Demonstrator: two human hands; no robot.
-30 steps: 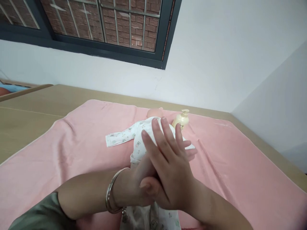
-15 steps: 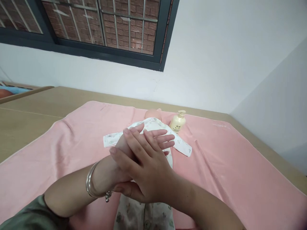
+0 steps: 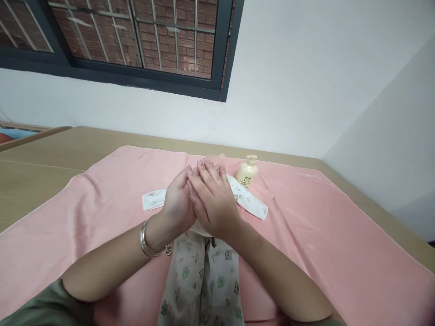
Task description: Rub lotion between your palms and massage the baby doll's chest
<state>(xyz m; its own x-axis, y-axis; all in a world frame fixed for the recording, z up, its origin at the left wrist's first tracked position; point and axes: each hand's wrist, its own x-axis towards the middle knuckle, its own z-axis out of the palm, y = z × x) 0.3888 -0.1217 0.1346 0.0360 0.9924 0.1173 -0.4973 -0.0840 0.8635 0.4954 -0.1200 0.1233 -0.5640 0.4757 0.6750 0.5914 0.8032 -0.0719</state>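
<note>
My left hand (image 3: 177, 201), palm turned up and inward, meets my right hand (image 3: 215, 201), which lies over it palm to palm. The fingers of both are stretched out, and nothing shows between them. Silver bangles circle the left wrist. Below and behind the hands lies a white baby suit (image 3: 220, 276) printed with small green and brown figures, its sleeves spread to both sides. Past the fingertips, a bare rounded head (image 3: 213, 159), seemingly a doll's, shows at the collar. The hands hide most of the suit's chest.
A pale yellow pump bottle (image 3: 247, 174) stands beside the right sleeve. Everything rests on a pink blanket (image 3: 322, 240) over a wooden surface (image 3: 98, 138). A white wall (image 3: 272, 90) and a barred window (image 3: 146, 40) rise behind.
My right hand has slid from the left wrist and back of the palm up toward the fingers. Both hands are now more upright, uncovering more of the suit's lower part.
</note>
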